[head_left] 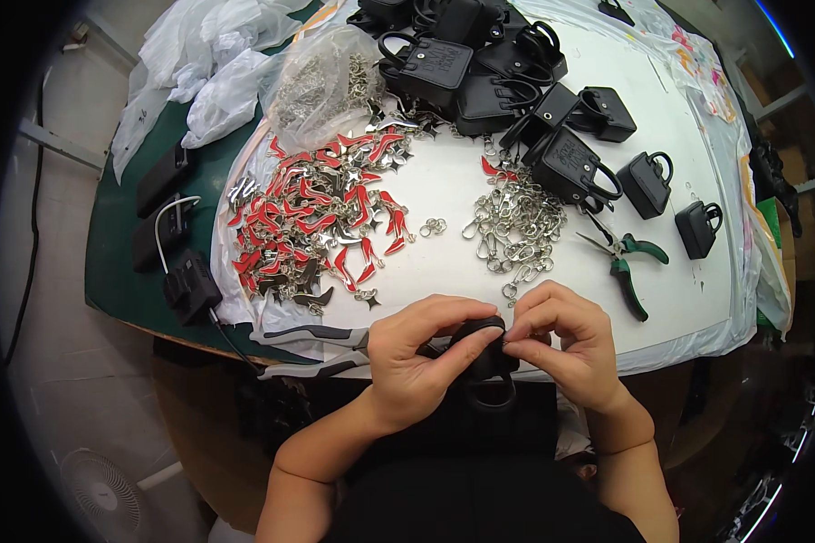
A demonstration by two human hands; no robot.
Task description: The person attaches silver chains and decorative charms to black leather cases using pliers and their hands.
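Your left hand (414, 360) clamps the black mini handbag (495, 365), so brace it firmly while your right hand (572, 344), just beside, pinches at its edge.

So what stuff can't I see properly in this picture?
Head view: the held black bag, partly covered by the left hand.
Head view: whether the right hand pinches anything, hidden by the hand itself.
Head view: the front of the grey-handled pliers, behind the left hand.
Head view: the topmost black bag, cut off by the top edge.
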